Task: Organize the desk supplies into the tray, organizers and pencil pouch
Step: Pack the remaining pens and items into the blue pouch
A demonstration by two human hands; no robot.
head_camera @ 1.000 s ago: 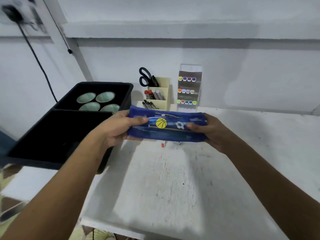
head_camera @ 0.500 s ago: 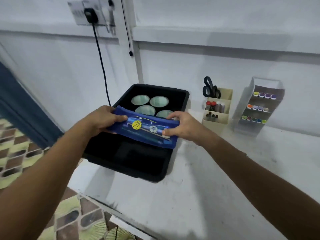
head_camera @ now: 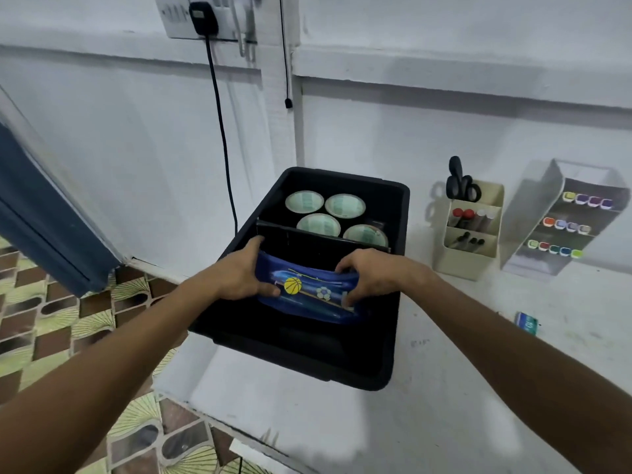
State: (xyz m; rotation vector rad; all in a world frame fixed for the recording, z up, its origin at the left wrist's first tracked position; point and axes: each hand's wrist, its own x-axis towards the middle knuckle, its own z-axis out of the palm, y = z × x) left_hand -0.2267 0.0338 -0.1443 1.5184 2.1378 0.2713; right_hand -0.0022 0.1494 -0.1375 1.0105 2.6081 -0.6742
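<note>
A black tray sits at the left end of the white tabletop, close to the wall, split by a black divider. Behind the divider, four tape rolls lie flat in the far compartment. To the right of the tray, against the wall, stands a cream organizer with black scissors in its top tier, red and pale-capped markers in the middle and dark pens in the lowest. Just beside it leans a white rack holding three rows of coloured marker caps. A small teal and white item, too blurred to name, lies alone on the tabletop well right of the tray. A black cable drops from a plug at the wall socket to behind the tray. Both arms reach in over the tray's near compartment. The left hand grips the left end of the blue pouch, thumb curled over its front. The right hand clamps the right end, fingers wrapped down over the edge. The pouch, with its basketball and football print, is inside the near compartment, close against the divider, sagging slightly between the hands.
</note>
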